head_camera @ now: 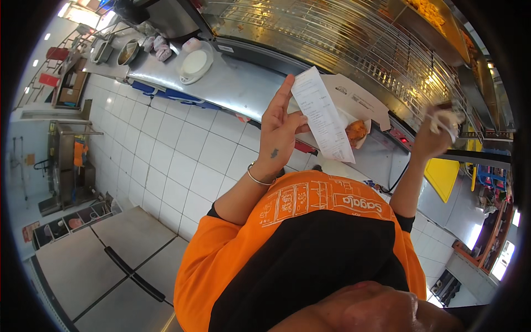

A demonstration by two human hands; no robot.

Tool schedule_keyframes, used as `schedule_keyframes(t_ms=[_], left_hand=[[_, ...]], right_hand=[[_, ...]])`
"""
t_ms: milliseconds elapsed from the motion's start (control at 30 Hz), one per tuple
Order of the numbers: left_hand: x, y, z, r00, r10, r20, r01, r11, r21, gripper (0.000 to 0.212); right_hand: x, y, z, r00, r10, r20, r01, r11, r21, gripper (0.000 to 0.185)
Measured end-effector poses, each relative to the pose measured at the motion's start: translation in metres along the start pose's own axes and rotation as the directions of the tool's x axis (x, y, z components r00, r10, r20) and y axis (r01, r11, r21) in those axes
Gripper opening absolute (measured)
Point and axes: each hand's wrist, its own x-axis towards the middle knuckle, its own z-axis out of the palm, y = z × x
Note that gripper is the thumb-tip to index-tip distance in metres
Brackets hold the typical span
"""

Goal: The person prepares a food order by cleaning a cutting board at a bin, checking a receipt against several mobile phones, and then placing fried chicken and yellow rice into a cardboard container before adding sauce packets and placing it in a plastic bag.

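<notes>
My left hand (278, 133) holds a long printed paper receipt (325, 116) by its edge, the index finger pointing up along it. Behind the receipt, an open cardboard box (356, 97) rests on the steel counter. A piece of browned fried food (356, 132), perhaps chicken, shows beside the receipt, which hides part of the box. My right hand (431, 139) is raised on the right in front of the wire racks. Its fingers are closed around a whitish item (447, 121), too blurred to name.
Wire racks (332, 37) fill a warming cabinet along the counter, with a metal tray of golden food (427, 14) at the upper right. White plates (195, 62), wrapped bundles (161, 47) and a metal bowl (127, 53) stand farther left. A yellow board (442, 176) lies right.
</notes>
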Motion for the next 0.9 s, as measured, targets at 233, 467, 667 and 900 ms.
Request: schedule_keyframes(t_ms=[233,467,667,900], left_hand=[[0.007,-0.005,-0.014,1.0,-0.025,0.002,0.025,0.999,0.024,0.065],[0.018,-0.013,-0.022,0.996,-0.068,-0.052,0.072,0.995,0.066,0.063],[0.014,-0.029,-0.002,0.991,-0.04,-0.127,0.054,0.993,0.106,0.065],[-0.002,-0.054,0.037,0.967,-0.007,-0.253,0.047,0.987,0.151,0.065]], right_hand=[[-0.074,0.044,-0.06,0.936,0.352,-0.007,-0.342,0.914,0.218,0.022],[-0.153,0.176,-0.115,0.521,0.847,-0.111,-0.795,0.528,0.298,0.026],[-0.066,0.267,-0.092,0.914,0.266,-0.305,-0.373,0.847,-0.38,0.023],[-0.004,0.313,0.036,0.898,0.063,0.436,0.179,0.852,-0.492,0.021]])
